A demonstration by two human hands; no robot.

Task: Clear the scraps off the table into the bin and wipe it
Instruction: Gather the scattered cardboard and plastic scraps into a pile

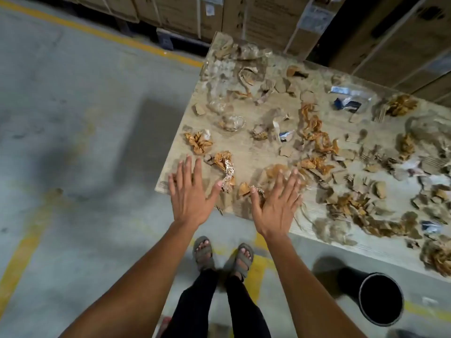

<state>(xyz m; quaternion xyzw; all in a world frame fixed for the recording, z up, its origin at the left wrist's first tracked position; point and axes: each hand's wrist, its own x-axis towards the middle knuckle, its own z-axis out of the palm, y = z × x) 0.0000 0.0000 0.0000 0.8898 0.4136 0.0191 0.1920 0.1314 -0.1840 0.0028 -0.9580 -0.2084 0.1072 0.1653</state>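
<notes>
Both hands, left hand [189, 196] and right hand [278, 203], spread flat over the scrap-strewn table [253, 157] beside concrete floor [73, 118].

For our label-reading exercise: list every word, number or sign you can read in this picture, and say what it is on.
None can be read.
Labels on the boxes: white, with print too blurred to read.
Print on the box fronts: too blurred.
Blue and white packet on the table: no print legible.

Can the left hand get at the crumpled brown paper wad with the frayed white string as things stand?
Probably yes. The open left hand lies flat at the table's near corner, and the crumpled brown paper wad with frayed white string sits just past its thumb, nothing between them.
</notes>
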